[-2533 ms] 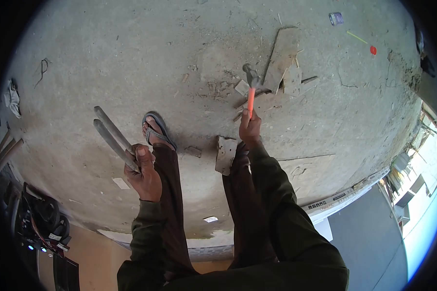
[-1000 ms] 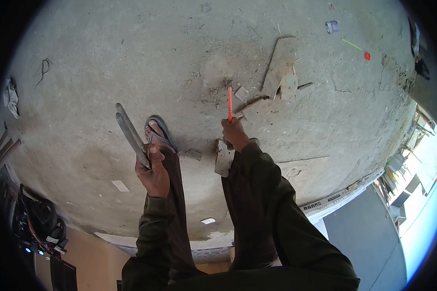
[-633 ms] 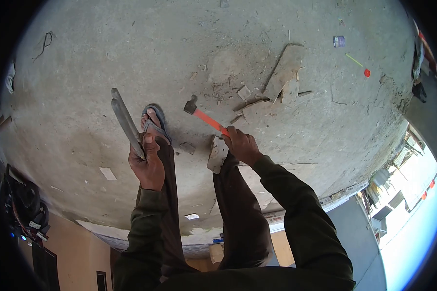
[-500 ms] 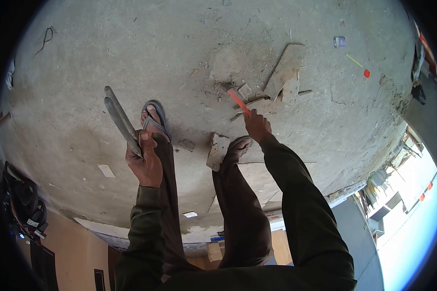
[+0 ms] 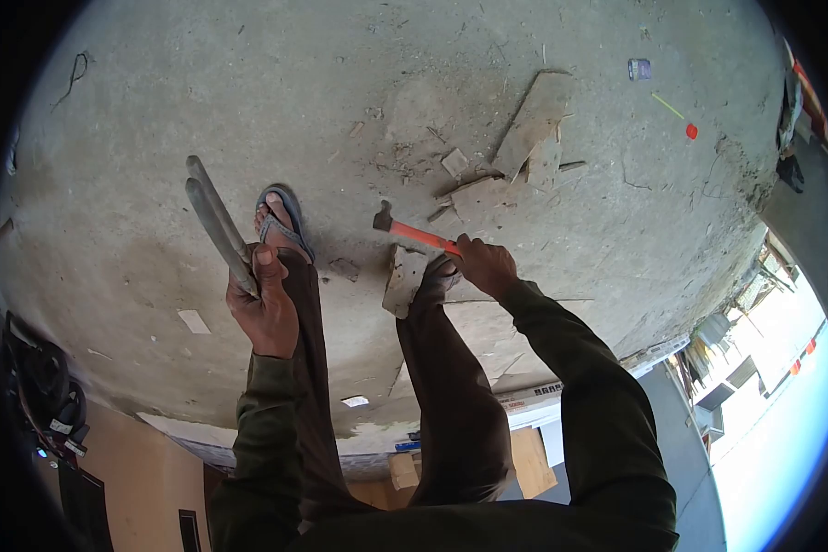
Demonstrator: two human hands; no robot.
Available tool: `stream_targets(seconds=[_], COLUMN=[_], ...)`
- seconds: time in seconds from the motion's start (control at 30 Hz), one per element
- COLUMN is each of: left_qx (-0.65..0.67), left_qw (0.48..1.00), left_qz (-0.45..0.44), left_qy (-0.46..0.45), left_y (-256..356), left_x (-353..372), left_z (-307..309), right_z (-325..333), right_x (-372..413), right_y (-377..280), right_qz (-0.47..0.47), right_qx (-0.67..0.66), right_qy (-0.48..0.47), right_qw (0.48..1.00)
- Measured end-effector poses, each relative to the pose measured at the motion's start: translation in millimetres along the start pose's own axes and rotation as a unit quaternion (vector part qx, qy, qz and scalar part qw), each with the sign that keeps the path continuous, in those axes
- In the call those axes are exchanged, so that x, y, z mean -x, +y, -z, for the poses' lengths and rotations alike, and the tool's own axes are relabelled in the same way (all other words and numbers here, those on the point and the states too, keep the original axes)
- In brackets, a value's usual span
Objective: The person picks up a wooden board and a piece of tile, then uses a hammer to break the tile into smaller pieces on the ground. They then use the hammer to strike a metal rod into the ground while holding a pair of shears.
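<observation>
Standing on the concrete floor [image 5: 248, 83], you are clenching your left hand [image 5: 263, 311] around two long grey bars [image 5: 213, 219], which are projecting up beyond its thumb. Your right hand [image 5: 488, 267] is wrapping tightly around the orange-handled hammer [image 5: 414, 235], its head lying left of the knuckles.

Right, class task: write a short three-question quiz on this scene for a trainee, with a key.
1. True or false: the right hand holds a hammer with an orange handle.
2. What does the left hand grip? A. a saw; B. two long grey metal bars; C. a paintbrush.
3. Fill the gap: the foot beside the left hand wears a ____ on the concrete floor.
Key: 1 true; 2 B; 3 sandal.
</observation>
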State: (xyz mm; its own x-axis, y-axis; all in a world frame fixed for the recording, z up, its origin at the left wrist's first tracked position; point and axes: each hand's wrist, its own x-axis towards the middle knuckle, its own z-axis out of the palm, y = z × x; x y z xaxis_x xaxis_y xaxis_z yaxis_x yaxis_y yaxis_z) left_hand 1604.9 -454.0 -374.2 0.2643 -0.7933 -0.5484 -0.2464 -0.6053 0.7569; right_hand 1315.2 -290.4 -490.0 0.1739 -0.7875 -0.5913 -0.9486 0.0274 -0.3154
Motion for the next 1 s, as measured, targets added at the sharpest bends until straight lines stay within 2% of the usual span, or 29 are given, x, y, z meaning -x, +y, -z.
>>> stream_targets(seconds=[0.03,0.1,0.17,0.23,0.3,0.37,0.47,0.5,0.57,0.6,0.7,0.8,0.83,0.9,0.93,1.0], left_qx=[0.001,-0.005,0.003,-0.005,-0.006,0.021,0.008,0.004,0.003,0.007,0.019,0.002,-0.012,-0.021,-0.02,-0.014], left_qw=[1.0,1.0,1.0,1.0,1.0,1.0,1.0,1.0,1.0,1.0,1.0,1.0,1.0,1.0,1.0,1.0], left_qz=[-0.026,-0.016,-0.012,-0.009,0.006,-0.003,-0.001,0.004,0.0,-0.01,0.014,0.0,-0.007,-0.005,-0.017,-0.014], left_qy=[-0.001,-0.011,0.007,-0.002,-0.006,-0.009,-0.011,-0.014,-0.006,0.0,-0.007,-0.009,-0.012,-0.01,-0.005,0.0], left_y=[0.8,2.0,-1.7,1.8,-0.5,-1.1,3.6,2.8,1.0,0.6,9.7,7.6,6.3,4.4,4.3,3.6], left_x=[-3.6,-4.2,-2.8,-4.7,-5.6,-2.6,-4.2,-3.7,-1.2,-6.9,-3.4,-5.5,-5.6,-0.9,-8.2,-12.6], left_z=[-2.4,-4.5,-7.6,-2.8,-5.7,-7.7,-12.7,-13.1,-10.0,-10.7,-12.3,-15.1,-14.1,-9.5,-11.4,-13.9], right_z=[12.0,9.0,5.3,19.1,23.8,21.6,15.7,12.1,14.3,15.0,17.5,16.7,20.0,31.6,38.7,48.9], right_x=[-1.2,-13.7,-46.7,-53.6,-30.4,-7.6,-21.6,-37.0,-62.4,-60.2,-24.9,-19.6,-34.2,-67.8,-76.9,-71.2], right_y=[-18.7,-19.1,25.4,59.9,53.1,22.9,4.9,20.7,67.9,68.6,49.5,25.0,39.0,76.9,75.6,74.8], right_qz=[0.027,0.043,-0.193,-0.235,-0.192,-0.098,0.063,0.026,-0.16,-0.163,-0.083,0.075,0.074,-0.188,-0.188,-0.218], right_qx=[0.001,-0.007,-0.041,-0.042,-0.021,-0.021,0.029,0.059,0.083,0.082,0.015,0.063,0.061,0.075,0.074,-0.021], right_qy=[-0.026,0.011,-0.018,-0.01,-0.048,-0.012,0.044,0.062,0.055,0.061,0.051,0.026,0.028,0.013,0.022,0.032], right_qw=[0.999,0.999,0.98,0.971,0.98,0.995,0.997,0.996,0.982,0.981,0.995,0.995,0.995,0.979,0.979,0.975])
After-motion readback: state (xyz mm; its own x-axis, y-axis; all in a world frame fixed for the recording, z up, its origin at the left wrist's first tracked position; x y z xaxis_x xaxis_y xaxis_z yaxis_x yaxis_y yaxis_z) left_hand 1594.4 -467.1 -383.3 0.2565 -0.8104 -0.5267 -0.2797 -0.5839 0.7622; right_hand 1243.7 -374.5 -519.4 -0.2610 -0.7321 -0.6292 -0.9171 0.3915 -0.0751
